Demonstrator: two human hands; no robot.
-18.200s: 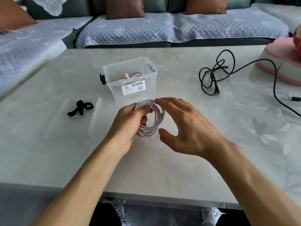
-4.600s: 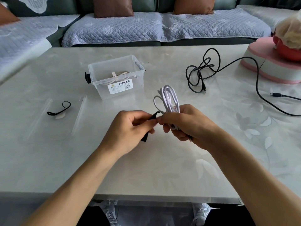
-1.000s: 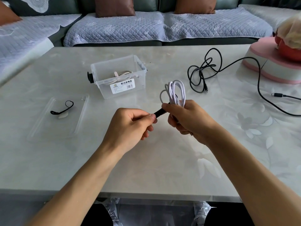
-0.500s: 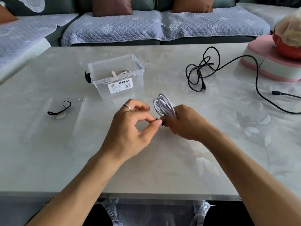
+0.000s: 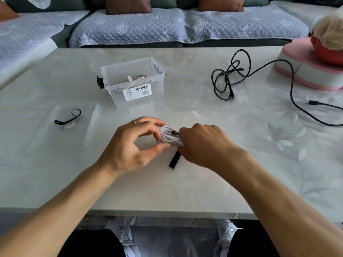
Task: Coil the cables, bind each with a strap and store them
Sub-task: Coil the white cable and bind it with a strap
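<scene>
Strapping is the step in hand, and the single head view shows it partway done: the right hand is closed around the white coil, which is held low over the surface in front of the storage box, while the strap hangs loose below that fist, its free end pointing down toward the surface. The left hand has its thumb and fingers curved in a half-open pinch against the exposed end of the coil, steadying the loops; whether it actually grips them I cannot tell for sure. To do this well, the right hand should probably keep the loops squeezed flat so none springs out, and the left should likely take the dangling tail, pull it snug around the bundle's middle and press it onto itself. A slack wrap would let the loops slide. The box already holds 1 pale bundle. The black cable lies uncoiled to the right, well apart, and 1 spare strap waits on the clear lid at the left.
</scene>
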